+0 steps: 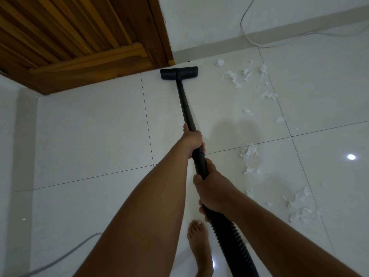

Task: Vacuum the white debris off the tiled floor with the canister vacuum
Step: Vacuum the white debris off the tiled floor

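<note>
**Around the room's edges**

A slatted wooden door (75, 35) fills the upper left corner, its frame meeting the pale skirting (219, 45) below a white wall (199, 17). A thin white cable (247, 35) hangs down that wall. A grey cord (65, 254) curves at lower left.

Both my bare arms reach forward, left hand (192, 141) clenched farther out and right hand (212, 191) clenched nearer, fingers (201, 206) curled under, one bare foot (199, 246) below.

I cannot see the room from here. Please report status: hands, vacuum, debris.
Left hand and right hand both gripping the black wand. Floor nozzle down by the wooden door. White debris uncollected, to the right. Path clear.
</note>
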